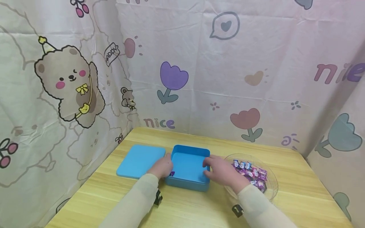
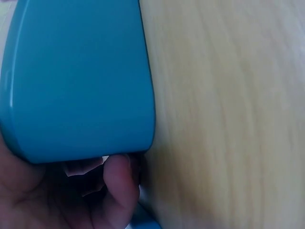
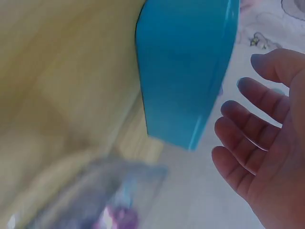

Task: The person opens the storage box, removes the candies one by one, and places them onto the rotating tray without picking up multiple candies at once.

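Observation:
An open blue box [image 1: 188, 166] stands on the table, with one small purple-wrapped candy [image 1: 172, 174] inside its front left corner. My left hand [image 1: 163, 166] holds the box by its left wall; in the left wrist view its curled fingers [image 2: 121, 183] lie against the box's end. Over the right rim is my right hand [image 1: 223, 171], its fingers loosely bent with nothing in them. In the right wrist view a gap shows between those fingers [image 3: 248, 129] and the box's wall [image 3: 183, 71].
A flat blue lid [image 1: 139, 161] lies left of the box. To the right, partly behind my right forearm, a clear round bowl [image 1: 274, 186] holds several wrapped candies [image 1: 258, 172]. A printed curtain [image 1: 196, 47] hangs behind the wooden table [image 1: 194, 209].

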### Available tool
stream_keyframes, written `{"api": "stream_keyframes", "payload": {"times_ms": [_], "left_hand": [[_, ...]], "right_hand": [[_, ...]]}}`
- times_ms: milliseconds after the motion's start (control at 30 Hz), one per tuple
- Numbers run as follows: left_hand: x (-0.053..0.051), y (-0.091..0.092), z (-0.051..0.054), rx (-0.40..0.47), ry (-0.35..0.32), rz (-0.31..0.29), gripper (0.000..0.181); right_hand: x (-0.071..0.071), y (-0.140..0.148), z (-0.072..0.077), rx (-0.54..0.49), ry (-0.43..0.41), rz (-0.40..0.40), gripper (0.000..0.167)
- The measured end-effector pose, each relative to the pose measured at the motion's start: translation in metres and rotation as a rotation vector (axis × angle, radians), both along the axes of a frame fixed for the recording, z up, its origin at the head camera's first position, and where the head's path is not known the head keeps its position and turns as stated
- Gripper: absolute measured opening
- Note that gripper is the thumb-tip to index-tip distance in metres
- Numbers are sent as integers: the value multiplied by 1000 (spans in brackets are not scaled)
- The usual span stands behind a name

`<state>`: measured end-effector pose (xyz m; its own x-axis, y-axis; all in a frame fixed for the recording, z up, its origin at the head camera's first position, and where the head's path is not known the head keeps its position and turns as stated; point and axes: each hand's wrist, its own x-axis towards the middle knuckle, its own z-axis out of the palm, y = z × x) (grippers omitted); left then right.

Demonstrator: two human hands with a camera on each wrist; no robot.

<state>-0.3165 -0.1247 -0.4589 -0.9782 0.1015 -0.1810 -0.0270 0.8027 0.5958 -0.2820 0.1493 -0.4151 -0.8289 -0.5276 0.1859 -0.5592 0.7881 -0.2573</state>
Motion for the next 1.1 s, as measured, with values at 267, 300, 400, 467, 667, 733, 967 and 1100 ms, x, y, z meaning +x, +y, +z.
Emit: {"api": "stream_keyframes", "payload": {"times_ms": [267, 300, 400, 467, 667, 733, 967, 1100], "left_hand": [[1, -1, 2, 8, -5, -1, 57], [2, -1, 2, 10, -7, -2, 57], [2, -1, 3, 8, -14, -2, 57], [1, -1, 3, 3, -19, -2, 58], [-1, 0, 3, -26, -17, -5, 58], [-2, 0, 3, -35, -2, -13, 56], [-1, 0, 1, -79, 51, -61, 46], [-1, -1, 1, -105, 82, -82, 45]], "right_hand": [[-7, -37, -3, 39, -40, 59, 25], [-8, -42, -2, 42, -53, 59, 25], [-11, -58, -1, 60, -91, 58, 27], [-13, -68, -1, 82, -111, 62, 27], [-21, -94, -4, 138, -178, 81, 29], [-25, -101, -7, 147, -195, 82, 30], [-36, -117, -15, 149, -279, 70, 34], [-40, -124, -17, 175, -304, 60, 39]]}}
